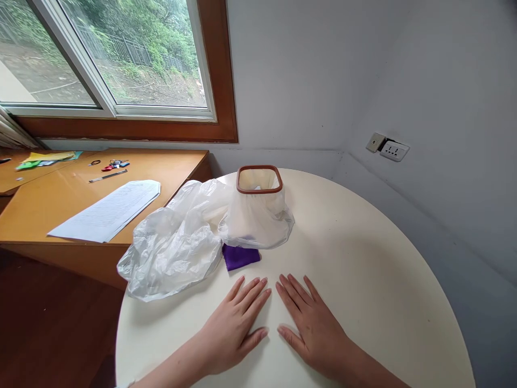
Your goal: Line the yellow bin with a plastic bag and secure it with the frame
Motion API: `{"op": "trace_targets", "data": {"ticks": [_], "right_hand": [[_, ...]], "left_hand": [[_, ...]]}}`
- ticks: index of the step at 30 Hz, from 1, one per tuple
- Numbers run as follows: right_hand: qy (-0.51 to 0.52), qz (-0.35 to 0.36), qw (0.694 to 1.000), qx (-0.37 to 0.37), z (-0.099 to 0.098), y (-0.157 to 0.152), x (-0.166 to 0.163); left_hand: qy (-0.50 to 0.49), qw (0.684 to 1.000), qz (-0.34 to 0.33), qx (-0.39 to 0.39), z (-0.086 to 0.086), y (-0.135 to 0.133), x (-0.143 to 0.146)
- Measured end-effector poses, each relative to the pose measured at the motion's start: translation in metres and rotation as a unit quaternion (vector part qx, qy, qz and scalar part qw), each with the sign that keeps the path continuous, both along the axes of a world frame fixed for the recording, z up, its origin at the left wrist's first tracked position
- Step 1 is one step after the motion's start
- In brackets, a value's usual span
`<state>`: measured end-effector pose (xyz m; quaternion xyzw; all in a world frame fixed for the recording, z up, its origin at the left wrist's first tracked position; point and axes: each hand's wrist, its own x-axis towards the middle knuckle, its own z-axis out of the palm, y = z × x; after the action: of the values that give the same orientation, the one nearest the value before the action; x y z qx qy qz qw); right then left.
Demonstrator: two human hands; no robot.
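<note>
Both my left hand (238, 323) and my right hand (311, 326) lie flat on the white round table (363, 258), fingers stretched out and nothing in them. Their fingertips point away from me, with a narrow gap between the two hands. Just beyond my left fingertips is a folded purple cloth (241, 258), its far edge covered by plastic. Behind it stands a small bin with a brown rim (259, 191), lined with a white plastic bag (258, 226) that hangs down over its outside. To the left a crumpled white plastic bag (177, 248) spreads across the table.
An orange-brown desk (169, 161) adjoins on the left, bearing printed papers (109, 210), a pen (107, 176), keys (117, 165) and coloured papers (48, 157). A window (137, 54) is above it. Wall sockets (395, 151) sit on the right wall.
</note>
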<state>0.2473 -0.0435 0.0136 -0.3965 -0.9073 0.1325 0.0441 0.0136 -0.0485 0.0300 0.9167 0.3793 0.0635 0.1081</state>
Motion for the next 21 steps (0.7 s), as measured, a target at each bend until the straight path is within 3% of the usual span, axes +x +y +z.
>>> {"op": "trace_targets", "data": {"ticks": [14, 21], "right_hand": [[0.01, 0.003, 1.0, 0.025, -0.0028, 0.0012, -0.0002], [0.013, 0.005, 1.0, 0.02, -0.0036, 0.0018, -0.0001]], "left_hand": [[0.005, 0.999, 0.0, -0.037, 0.0042, 0.001, 0.0009], [-0.008, 1.0, 0.0, -0.017, 0.0022, 0.0006, -0.0002]]}}
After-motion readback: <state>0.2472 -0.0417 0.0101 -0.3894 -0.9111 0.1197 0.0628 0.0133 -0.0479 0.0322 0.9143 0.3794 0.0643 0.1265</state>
